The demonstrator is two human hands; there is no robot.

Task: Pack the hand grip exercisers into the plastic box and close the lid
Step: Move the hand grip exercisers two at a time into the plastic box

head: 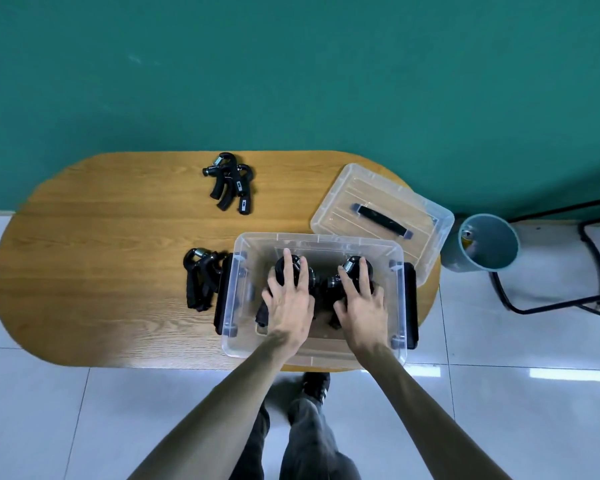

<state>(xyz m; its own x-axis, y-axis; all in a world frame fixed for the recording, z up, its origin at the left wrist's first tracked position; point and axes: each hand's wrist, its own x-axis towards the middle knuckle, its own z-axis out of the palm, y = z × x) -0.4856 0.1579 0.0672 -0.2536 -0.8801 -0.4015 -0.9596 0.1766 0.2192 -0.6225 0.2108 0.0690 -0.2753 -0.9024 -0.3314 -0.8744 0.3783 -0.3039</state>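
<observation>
A clear plastic box (317,241) with black side latches stands open at the table's front right. Both of my hands are inside it. My left hand (290,299) lies on a black hand grip exerciser (288,268), fingers curled over its top. My right hand (362,303) covers a second black exerciser (352,266) beside it. The clear lid (340,199) with a black handle lies upside down behind the box to the right. A pile of black exercisers (231,183) sits at the table's back. Another pile (201,278) lies just left of the box.
The oval wooden table (101,271) stands against a green wall. A grey bin (482,244) with a can inside sits on the tiled floor to the right, next to a black metal frame (568,299). My legs and shoe show under the front edge.
</observation>
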